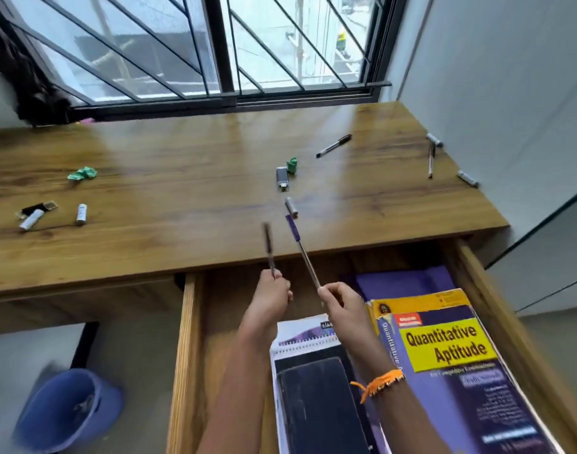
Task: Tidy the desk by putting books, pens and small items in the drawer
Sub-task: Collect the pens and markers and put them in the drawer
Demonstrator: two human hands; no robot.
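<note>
Two pens stand tilted over the open drawer (187, 339): the left hand (267, 298) grips a dark pen (269, 247) by its lower end, and the right hand (341, 306) pinches a purple-capped pen (302, 250) the same way, both pointing up toward the desk (149, 178). Inside the drawer lie a "Quantitative Aptitude" book (451, 355) at the right and a spiral notebook (305, 342) under the forearms (a dark flat case rests on it). Left on the desk are a battery (291, 207) just beyond the pens, a USB stick (281, 179), a black pen (333, 146) and crumpled green paper (82, 174). A blue bin (67, 411) stands on the floor.
</note>
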